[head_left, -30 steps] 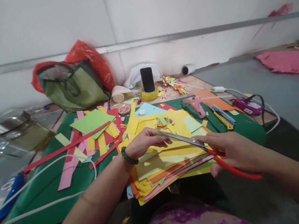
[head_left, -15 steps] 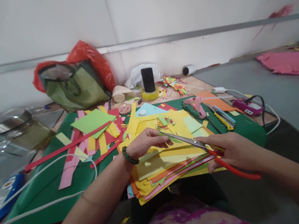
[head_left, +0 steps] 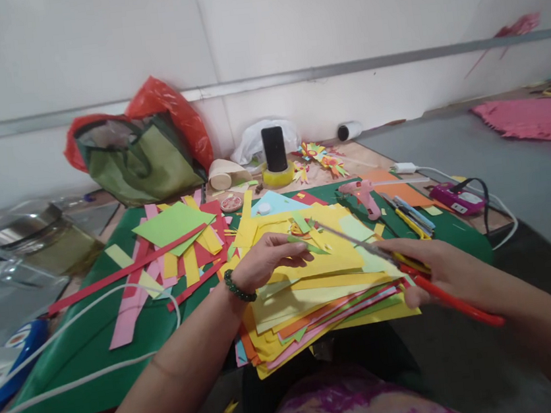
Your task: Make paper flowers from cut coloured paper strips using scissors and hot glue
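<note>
My left hand (head_left: 264, 261) rests over a thick stack of coloured paper sheets (head_left: 316, 301) and pinches a small green paper piece (head_left: 310, 245) at its fingertips. My right hand (head_left: 441, 267) grips red-handled scissors (head_left: 415, 270); their blades point up and left over the top yellow sheet, clear of the green piece. A green bead bracelet (head_left: 238, 289) circles my left wrist. The stack lies on my lap at the near edge of a green mat (head_left: 97, 346).
Loose paper strips and squares (head_left: 170, 245) litter the mat's left. A pink glue gun (head_left: 364, 195), pens (head_left: 410, 214), a phone on a tape roll (head_left: 274, 157), a green and red bag (head_left: 142, 152), white cable (head_left: 81, 381) and glass jars (head_left: 25, 241) surround the work.
The scissors have drawn back to the right and lifted, their blades leaving the green piece. My left hand stays on the stack, still pinching the piece.
</note>
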The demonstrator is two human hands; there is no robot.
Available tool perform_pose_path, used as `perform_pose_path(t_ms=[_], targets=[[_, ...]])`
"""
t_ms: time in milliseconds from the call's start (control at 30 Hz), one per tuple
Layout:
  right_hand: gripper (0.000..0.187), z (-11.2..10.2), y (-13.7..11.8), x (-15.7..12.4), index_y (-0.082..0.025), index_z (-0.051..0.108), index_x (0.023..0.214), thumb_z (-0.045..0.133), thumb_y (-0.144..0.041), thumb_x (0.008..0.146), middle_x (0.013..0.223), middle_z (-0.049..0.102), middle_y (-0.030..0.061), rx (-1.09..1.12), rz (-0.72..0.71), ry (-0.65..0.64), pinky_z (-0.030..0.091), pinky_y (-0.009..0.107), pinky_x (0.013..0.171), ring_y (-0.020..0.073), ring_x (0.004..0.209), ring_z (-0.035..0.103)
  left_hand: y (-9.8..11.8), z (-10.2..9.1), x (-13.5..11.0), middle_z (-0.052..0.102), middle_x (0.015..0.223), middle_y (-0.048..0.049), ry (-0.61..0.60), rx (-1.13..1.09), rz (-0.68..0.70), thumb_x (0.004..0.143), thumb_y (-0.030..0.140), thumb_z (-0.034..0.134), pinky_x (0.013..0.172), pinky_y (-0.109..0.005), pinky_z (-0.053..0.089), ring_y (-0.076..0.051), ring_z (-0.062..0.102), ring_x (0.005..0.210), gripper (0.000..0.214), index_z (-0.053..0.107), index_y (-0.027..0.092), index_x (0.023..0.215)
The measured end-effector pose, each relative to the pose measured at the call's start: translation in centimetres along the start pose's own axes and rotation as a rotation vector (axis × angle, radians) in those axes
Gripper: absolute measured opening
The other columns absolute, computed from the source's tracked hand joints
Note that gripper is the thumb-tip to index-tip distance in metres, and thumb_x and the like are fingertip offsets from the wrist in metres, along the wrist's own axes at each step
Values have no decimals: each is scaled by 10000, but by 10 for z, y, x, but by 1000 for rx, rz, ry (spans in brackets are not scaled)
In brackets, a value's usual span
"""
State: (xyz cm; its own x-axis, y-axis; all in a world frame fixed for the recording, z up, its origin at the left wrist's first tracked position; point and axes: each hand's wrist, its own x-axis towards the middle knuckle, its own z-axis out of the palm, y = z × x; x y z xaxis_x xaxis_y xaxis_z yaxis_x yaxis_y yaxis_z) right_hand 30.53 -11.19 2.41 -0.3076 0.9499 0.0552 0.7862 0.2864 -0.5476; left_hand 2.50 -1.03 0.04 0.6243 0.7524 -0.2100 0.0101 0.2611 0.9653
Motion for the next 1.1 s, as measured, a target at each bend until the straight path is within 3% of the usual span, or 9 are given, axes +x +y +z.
perform_pose_path(t_ms=[100, 167, 267, 467, 633, 833, 967, 1100], targets=[[605, 1, -1, 2, -197, 643, 1199, 570, -650, 803, 931, 711, 76, 134, 120, 212, 542, 306, 676, 256, 816, 674, -1, 1, 0, 668, 610, -35, -45, -6, -11, 592, 439, 819, 652, -238, 502, -109, 601, 595, 345, 667, 130, 605], [512, 4, -9, 8, -199, 638, 1165, 587, -582, 828, 769, 659, 40, 249, 170, 244, 514, 268, 569, 186, 648, 621, -2, 3, 0, 613, 553, -6, -114, 4, -32, 600, 421, 809, 603, -235, 492, -97, 565, 539, 344, 612, 140, 570], [489, 17, -26, 26, -171, 621, 1144, 657, -508, 791, 706, 615, 10, 435, 162, 212, 477, 240, 484, 126, 533, 544, -1, 6, -2, 570, 506, 11, -220, 73, -67, 650, 422, 757, 550, -242, 472, -99, 540, 480, 347, 552, 160, 552], [472, 46, -54, 62, -179, 597, 1134, 720, -349, 711, 783, 669, 25, 568, -19, 102, 506, 261, 592, 151, 665, 617, -1, 7, -5, 589, 488, -9, -335, 260, -45, 732, 438, 670, 556, -241, 427, -110, 548, 495, 327, 601, 161, 571], [369, 41, -52, 69, -164, 599, 1115, 610, -245, 755, 689, 583, -28, 582, -44, 38, 450, 223, 522, 97, 546, 528, -1, 2, -5, 603, 515, -13, -351, 277, -33, 709, 458, 694, 566, -250, 426, -117, 545, 513, 330, 625, 160, 586], [381, 33, -35, 74, -189, 601, 1082, 685, -315, 732, 724, 603, -17, 507, -31, 171, 467, 241, 538, 118, 577, 562, 7, 2, -4, 575, 488, -10, -358, 310, 27, 749, 519, 657, 578, -244, 423, -114, 527, 513, 414, 579, 168, 544], [440, 38, -47, 72, -173, 603, 1073, 720, -361, 693, 768, 647, 19, 564, -66, 97, 488, 254, 582, 164, 684, 634, 4, 4, -3, 583, 506, -11, -334, 303, 18, 754, 557, 659, 579, -242, 413, -110, 522, 519, 436, 590, 163, 578], [369, 43, -53, 71, -163, 592, 1106, 626, -258, 751, 751, 637, 2, 540, -87, 15, 451, 229, 550, 122, 608, 584, 2, 1, -4, 591, 518, -18, -346, 340, 15, 765, 566, 656, 583, -243, 396, -106, 516, 527, 454, 604, 152, 586]])
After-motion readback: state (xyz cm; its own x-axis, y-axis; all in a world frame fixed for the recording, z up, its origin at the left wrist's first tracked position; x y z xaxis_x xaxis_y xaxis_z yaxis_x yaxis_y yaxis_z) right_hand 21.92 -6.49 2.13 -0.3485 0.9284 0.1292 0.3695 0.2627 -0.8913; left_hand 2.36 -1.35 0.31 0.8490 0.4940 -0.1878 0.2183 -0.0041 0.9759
